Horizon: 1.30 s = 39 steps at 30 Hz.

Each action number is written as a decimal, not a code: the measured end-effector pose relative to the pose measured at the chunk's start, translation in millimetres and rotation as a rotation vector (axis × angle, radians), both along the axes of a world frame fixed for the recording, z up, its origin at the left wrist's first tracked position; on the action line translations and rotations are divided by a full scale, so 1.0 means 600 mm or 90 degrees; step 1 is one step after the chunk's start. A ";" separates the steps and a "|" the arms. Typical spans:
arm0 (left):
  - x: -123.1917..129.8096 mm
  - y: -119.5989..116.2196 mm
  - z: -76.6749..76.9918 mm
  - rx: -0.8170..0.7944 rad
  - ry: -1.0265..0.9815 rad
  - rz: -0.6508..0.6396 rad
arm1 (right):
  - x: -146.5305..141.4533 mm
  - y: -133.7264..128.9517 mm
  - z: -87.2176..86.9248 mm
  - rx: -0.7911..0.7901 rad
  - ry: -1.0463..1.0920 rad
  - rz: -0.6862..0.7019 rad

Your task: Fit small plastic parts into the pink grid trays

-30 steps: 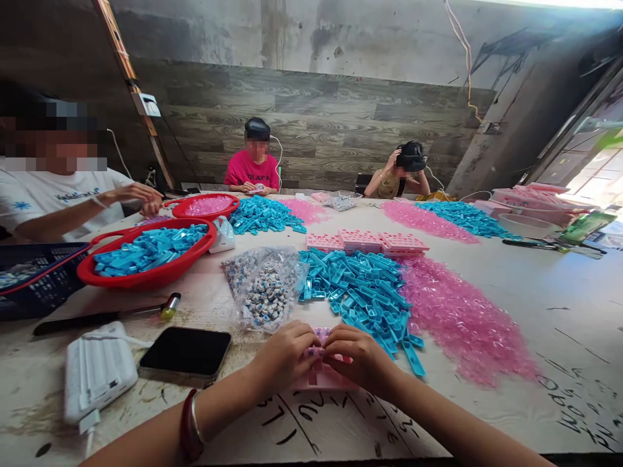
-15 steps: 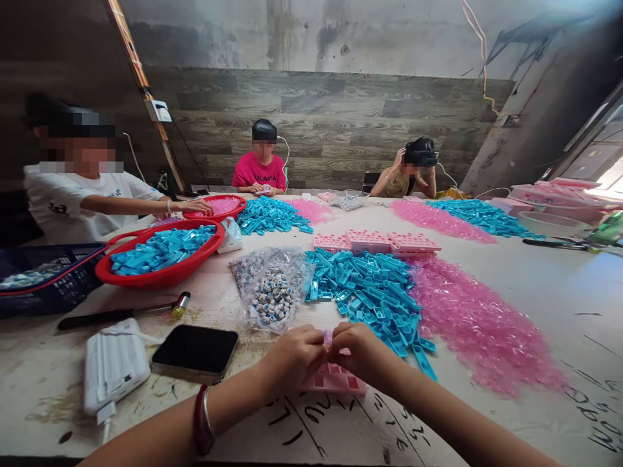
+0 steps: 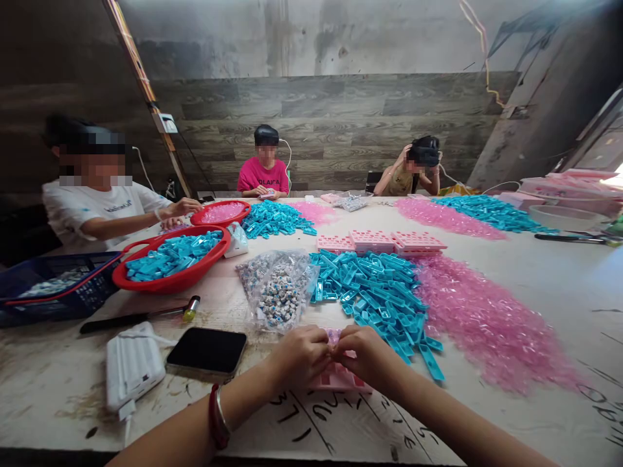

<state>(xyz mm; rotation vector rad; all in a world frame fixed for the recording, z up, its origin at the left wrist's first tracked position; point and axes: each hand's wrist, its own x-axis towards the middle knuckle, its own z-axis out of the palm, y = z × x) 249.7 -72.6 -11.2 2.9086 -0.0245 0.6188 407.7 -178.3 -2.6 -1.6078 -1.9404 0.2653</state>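
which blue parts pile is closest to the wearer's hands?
The loose blue pile just beyond the right hand, beside the pink pile; the other blue piles lie farther off.

Beyond my grip, a long pale wooden desk (image 3: 535, 285) runs toward a grey wood-plank wall (image 3: 331, 123) with bare stained concrete wall (image 3: 292, 32) above it. Daylight comes in from a bright doorway (image 3: 616, 165) far off to my right.

A single head-worn camera looks forward and down across the table (image 3: 535, 285), close above its near edge.
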 end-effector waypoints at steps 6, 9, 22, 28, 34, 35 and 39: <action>-0.001 0.007 -0.002 -0.058 -0.005 -0.003 | 0.017 -0.022 0.002 0.087 0.039 -0.039; -0.002 0.008 -0.003 -0.090 -0.006 -0.007 | 0.020 -0.024 0.006 0.088 -0.003 -0.047; -0.005 0.003 -0.005 -0.098 -0.015 0.010 | 0.013 0.005 -0.006 -0.103 -0.048 -0.150; -0.009 -0.003 -0.009 0.042 -0.031 -0.051 | 0.020 0.005 0.013 -0.280 0.119 -0.174; -0.013 -0.024 0.006 0.087 -0.099 -0.083 | 0.021 -0.007 0.032 -0.405 0.223 -0.179; -0.013 -0.025 0.009 0.056 -0.121 -0.055 | 0.019 -0.008 0.033 -0.398 0.227 -0.182; -0.011 -0.010 0.012 -0.159 -0.123 0.037 | 0.014 -0.011 0.040 -0.351 0.222 -0.193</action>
